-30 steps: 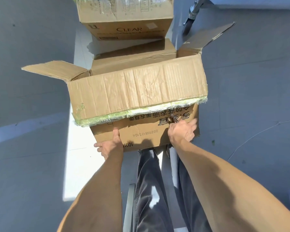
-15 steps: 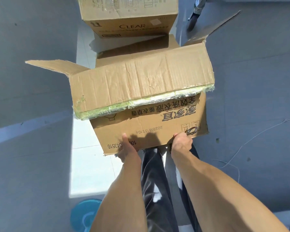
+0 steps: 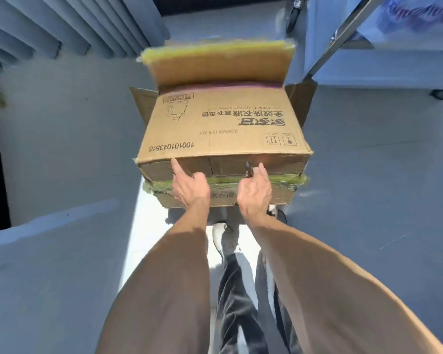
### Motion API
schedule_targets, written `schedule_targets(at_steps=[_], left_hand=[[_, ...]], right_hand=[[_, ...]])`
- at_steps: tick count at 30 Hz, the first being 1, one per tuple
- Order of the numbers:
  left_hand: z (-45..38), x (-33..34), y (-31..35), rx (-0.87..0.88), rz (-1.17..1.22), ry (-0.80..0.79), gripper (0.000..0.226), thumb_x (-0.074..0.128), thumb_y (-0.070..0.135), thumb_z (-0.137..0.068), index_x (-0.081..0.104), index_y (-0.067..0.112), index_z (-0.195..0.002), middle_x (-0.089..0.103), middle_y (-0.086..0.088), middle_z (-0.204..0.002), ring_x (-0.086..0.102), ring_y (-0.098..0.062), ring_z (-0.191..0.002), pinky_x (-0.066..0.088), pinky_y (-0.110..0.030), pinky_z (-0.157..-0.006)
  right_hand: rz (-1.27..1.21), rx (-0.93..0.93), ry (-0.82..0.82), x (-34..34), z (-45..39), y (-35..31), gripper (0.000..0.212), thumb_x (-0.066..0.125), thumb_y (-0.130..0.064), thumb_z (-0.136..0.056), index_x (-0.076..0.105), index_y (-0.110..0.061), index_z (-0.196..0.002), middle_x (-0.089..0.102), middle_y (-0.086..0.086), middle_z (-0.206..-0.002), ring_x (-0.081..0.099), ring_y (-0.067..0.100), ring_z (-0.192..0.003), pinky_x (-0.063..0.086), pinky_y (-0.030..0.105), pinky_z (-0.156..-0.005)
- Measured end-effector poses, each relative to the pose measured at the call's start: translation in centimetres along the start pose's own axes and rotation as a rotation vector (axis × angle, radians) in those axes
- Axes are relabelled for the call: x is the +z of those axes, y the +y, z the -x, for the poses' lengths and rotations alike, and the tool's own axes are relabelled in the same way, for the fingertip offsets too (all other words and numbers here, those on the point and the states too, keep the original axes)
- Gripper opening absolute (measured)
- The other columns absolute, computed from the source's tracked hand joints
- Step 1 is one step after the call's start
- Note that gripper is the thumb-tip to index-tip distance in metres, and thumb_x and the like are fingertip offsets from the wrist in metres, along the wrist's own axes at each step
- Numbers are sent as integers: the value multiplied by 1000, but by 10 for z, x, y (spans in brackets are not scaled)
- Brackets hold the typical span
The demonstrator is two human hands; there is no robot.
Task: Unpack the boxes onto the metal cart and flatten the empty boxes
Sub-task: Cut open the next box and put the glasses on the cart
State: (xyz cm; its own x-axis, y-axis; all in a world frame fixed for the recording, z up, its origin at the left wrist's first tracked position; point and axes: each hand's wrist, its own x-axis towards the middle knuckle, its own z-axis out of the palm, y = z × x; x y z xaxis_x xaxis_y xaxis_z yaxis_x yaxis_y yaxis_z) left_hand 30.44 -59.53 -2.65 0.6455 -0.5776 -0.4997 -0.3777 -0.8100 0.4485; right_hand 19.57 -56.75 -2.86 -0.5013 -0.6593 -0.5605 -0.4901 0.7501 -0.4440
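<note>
Tipped over now, the cardboard box (image 3: pixel 223 129) shows its taped underside; left hand (image 3: pixel 189 186) rests one pointing finger on its near edge, right hand (image 3: pixel 253 191) pinches a small dark tool (image 3: pixel 248 167) against it.

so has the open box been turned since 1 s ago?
Yes. The cardboard box has tipped away from the person: its taped bottom seam now faces the hands, left hand and right hand, at the near edge.

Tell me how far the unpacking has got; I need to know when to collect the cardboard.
Done: the cardboard box is tipped up with its flaps open; whether it is empty can't be seen. In hand: the left hand touches its taped bottom, and the right hand has a grip on a small dark tool there. Left: the green tape is uncut, so the box isn't flattened.
</note>
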Motion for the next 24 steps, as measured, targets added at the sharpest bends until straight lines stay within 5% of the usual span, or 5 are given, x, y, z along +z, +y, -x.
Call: schedule_targets(at_steps=[5, 9, 13, 17, 24], left_hand=[[-15, -2, -13, -54, 3, 50, 69, 56, 3, -90, 29, 20, -151, 46, -15, -143, 49, -33, -127, 36, -43, -104], [-27, 3, -36, -59, -286, 108, 85, 68, 19, -88, 15, 26, -155, 18, -17, -157, 38, -34, -135, 37, -46, -103], [-33, 5, -52, 369, -788, 15, 96, 71, 22, -87, 5, 33, -156, -10, -25, -161, 1, -38, -151, 14, -50, -118], [-35, 18, -38, 669, -929, -87, 106, 74, 2, -79, 7, 30, -156, -8, -15, -164, -2, -36, -152, 10, -52, -120], [-16, 34, -33, 725, -877, -300, 80, 57, -7, -85, 31, 31, -151, 14, 0, -165, 15, -26, -151, 21, -48, -118]], right_hand=[[119, -93, 58, 11, -1, 14, 23, 48, -4, -89, 56, -9, -110, 53, 10, -114, 51, 26, -107, 44, 38, -95], [230, 7, 68, 15, 0, 36, 25, 48, -12, -92, 57, -13, -115, 40, 10, -119, 41, 25, -111, 44, 40, -93], [309, 59, 93, 20, 8, 48, 25, 48, -10, -91, 58, -15, -114, 25, 20, -145, 22, 33, -140, 43, 45, -100], [350, 113, 60, 21, 9, 47, 22, 46, -10, -93, 55, -18, -111, 6, 27, -159, 5, 38, -149, 29, 48, -113], [302, 260, 72, 11, 14, 50, 24, 44, -18, -95, 54, -8, -115, 64, 16, -110, 60, 34, -103, 44, 44, -96]])
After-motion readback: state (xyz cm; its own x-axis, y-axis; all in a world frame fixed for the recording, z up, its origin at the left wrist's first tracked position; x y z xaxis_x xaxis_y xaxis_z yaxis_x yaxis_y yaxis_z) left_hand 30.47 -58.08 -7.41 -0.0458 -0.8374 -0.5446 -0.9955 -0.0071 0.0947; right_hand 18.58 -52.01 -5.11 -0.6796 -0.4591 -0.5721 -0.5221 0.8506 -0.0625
